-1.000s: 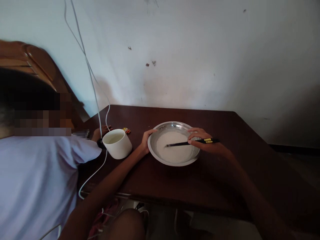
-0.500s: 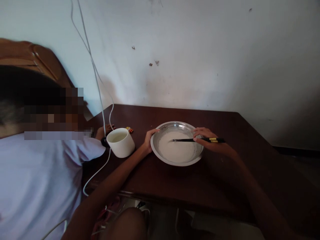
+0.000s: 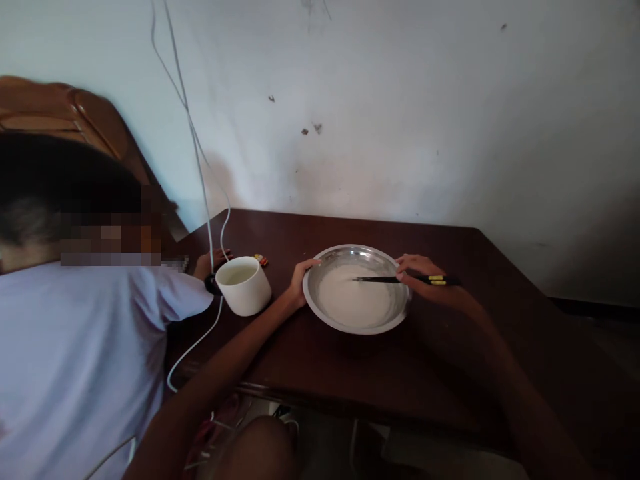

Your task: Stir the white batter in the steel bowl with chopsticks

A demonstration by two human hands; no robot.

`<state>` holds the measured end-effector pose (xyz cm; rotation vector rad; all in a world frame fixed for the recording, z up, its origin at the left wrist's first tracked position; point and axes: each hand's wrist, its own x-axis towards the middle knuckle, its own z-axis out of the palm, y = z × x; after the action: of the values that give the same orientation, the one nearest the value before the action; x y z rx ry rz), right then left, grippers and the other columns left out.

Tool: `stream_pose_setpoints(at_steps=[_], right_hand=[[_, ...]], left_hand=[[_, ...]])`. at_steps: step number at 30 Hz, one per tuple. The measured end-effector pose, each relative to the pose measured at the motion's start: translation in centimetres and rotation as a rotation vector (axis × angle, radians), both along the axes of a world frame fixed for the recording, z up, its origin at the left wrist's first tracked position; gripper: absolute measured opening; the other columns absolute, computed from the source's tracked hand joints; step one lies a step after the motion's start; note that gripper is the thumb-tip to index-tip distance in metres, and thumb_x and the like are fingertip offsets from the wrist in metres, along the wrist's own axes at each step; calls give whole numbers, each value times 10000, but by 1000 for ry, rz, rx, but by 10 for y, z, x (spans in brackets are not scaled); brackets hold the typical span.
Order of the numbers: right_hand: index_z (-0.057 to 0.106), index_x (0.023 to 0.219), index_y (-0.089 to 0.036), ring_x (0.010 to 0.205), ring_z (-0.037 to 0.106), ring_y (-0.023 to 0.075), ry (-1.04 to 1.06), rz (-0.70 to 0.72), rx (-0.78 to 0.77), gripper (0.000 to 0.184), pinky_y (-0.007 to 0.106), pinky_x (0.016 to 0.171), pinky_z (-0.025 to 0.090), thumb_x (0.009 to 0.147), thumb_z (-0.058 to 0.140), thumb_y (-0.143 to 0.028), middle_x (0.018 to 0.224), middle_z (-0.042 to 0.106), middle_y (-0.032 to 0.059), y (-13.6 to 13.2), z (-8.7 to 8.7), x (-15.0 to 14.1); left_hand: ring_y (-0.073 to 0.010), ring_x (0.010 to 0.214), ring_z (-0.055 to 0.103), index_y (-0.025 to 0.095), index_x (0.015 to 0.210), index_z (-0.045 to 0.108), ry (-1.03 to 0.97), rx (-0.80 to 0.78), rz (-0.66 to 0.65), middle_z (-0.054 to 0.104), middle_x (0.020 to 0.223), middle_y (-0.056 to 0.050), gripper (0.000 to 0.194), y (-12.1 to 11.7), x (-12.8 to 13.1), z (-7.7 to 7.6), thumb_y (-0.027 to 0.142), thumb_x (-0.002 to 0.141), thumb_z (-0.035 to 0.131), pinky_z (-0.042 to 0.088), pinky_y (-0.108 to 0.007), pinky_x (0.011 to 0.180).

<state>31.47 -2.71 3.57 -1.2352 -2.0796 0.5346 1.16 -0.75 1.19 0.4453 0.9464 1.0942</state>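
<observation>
A round metal bowl stands on the dark table, with a pale, whitish mixture in it. My left hand grips the bowl's left rim, thumb over the edge. Dark chopsticks with gold bands are held in my right hand at the bowl's right rim. Their tips reach into the mixture near the middle of the bowl. My right fingers are closed around them. Left of my left hand is a white cup holding a pale liquid.
Another person in a light shirt sits at the left, a hand on the table behind the cup. White cables hang by the wall and run over the table. A small colourful packet lies behind the cup. The wall borders the table's far edge.
My right hand has drawn the chopsticks a little to the right through the mixture. My left hand keeps its hold on the bowl. The view has shifted slightly.
</observation>
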Motion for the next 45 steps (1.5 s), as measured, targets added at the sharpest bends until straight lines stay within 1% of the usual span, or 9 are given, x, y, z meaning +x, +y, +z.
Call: stream_pose_setpoints(at_steps=[4, 9, 16, 23, 30, 33, 37, 41, 45], right_hand=[[682, 803, -250, 1215, 610, 319, 4, 47, -88, 462, 530, 1105, 449, 833, 575, -698, 1165, 701, 82, -4, 15, 25], [712, 901, -264, 1309, 558, 299, -26, 206, -213, 437, 495, 1142, 434, 838, 587, -678, 1296, 656, 73, -12, 15, 0], [707, 940, -259, 1218, 603, 333, -22, -36, -94, 513, 567, 1124, 423, 829, 534, -729, 1151, 706, 86, -4, 11, 17], [747, 891, -279, 1341, 539, 311, -22, 208, -214, 475, 511, 1161, 416, 804, 607, -724, 1279, 677, 67, -12, 13, 2], [725, 910, -267, 1270, 575, 343, 23, -27, -75, 565, 574, 1151, 393, 784, 554, -790, 1145, 714, 83, -1, 6, 14], [729, 860, -275, 1302, 560, 324, 3, 88, -178, 490, 527, 1157, 409, 786, 611, -745, 1210, 698, 68, -8, 20, 31], [746, 889, -274, 1367, 508, 316, -59, 224, -217, 435, 536, 1171, 388, 821, 611, -682, 1308, 653, 69, -15, 20, 5], [745, 930, -269, 1416, 453, 333, -81, 105, -79, 428, 584, 1196, 327, 848, 560, -647, 1320, 649, 73, -3, 1, -17], [727, 909, -265, 1352, 521, 351, -24, -48, -30, 484, 596, 1190, 339, 822, 556, -709, 1165, 712, 85, 5, 1, 16]], left_hand=[[-274, 715, 710, 81, 919, 751, -10, -4, -4, 727, 635, -79, 259, -1, 1, 2, 219, 750, 611, 544, -345, 720], [-269, 716, 709, 90, 887, 741, 12, -20, 9, 717, 619, -79, 234, -3, 2, 5, 207, 770, 576, 536, -337, 717], [-259, 701, 701, 103, 858, 729, 8, -25, -2, 715, 622, -74, 209, -1, 0, 2, 229, 730, 621, 526, -319, 692], [-269, 716, 705, 101, 834, 728, -4, -7, 0, 711, 620, -73, 198, 0, 0, 1, 217, 705, 634, 531, -331, 715], [-264, 728, 705, 114, 808, 726, -1, -3, -17, 715, 628, -76, 185, 0, 0, -1, 239, 735, 609, 526, -322, 708], [-262, 715, 704, 106, 802, 728, 15, 0, -8, 710, 613, -80, 192, 0, 0, -1, 231, 730, 600, 530, -323, 703], [-261, 690, 701, 105, 835, 736, 11, 1, -17, 708, 608, -74, 217, 0, 0, -1, 239, 706, 625, 533, -326, 684], [-236, 674, 694, 102, 846, 734, -16, -9, -9, 707, 611, -65, 215, -1, 1, 1, 225, 719, 613, 522, -298, 664], [-234, 685, 695, 107, 837, 730, -4, -1, 1, 713, 621, -63, 201, -2, 0, 1, 232, 749, 600, 518, -296, 668]])
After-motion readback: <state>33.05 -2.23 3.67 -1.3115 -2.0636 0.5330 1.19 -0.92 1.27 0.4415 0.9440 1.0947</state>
